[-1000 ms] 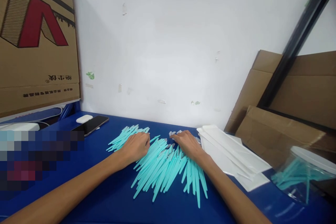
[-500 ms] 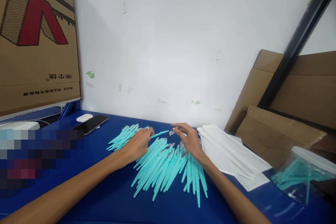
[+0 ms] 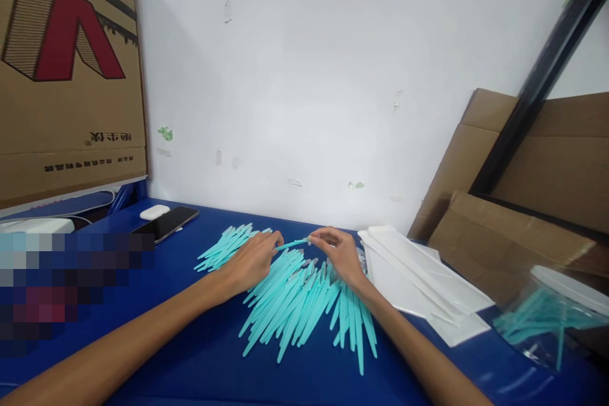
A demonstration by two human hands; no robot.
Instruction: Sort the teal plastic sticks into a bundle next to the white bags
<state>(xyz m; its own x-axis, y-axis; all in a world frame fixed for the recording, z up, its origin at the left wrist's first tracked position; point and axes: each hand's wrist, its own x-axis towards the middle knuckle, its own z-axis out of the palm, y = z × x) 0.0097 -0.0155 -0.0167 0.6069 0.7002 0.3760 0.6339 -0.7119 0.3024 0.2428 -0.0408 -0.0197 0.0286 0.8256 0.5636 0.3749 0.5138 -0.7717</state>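
My left hand (image 3: 259, 254) is closed around the handle of a slim turquoise eyebrow razor (image 3: 294, 243), which points right. At its tip, the thumb and fingers of my right hand (image 3: 335, 250) pinch a small clear cap (image 3: 309, 240). The cap meets the razor's blade end, but I cannot tell how far over it sits. Below both hands, a wide fan of turquoise eyebrow razors (image 3: 290, 304) lies on the blue table, several with clear caps at their upper ends. A smaller pile of the same razors (image 3: 226, 246) lies left of my left hand.
White paper sleeves (image 3: 413, 273) lie to the right of my right hand. A clear tub (image 3: 547, 317) holding turquoise razors stands at the far right, before folded cardboard (image 3: 514, 235). On the left are a phone (image 3: 171, 223), a white case (image 3: 155, 212) and a large carton (image 3: 71, 108).
My right hand's fingers have closed in, bringing the clear cap onto the tip of the razor. My left hand keeps its hold, nearly still.
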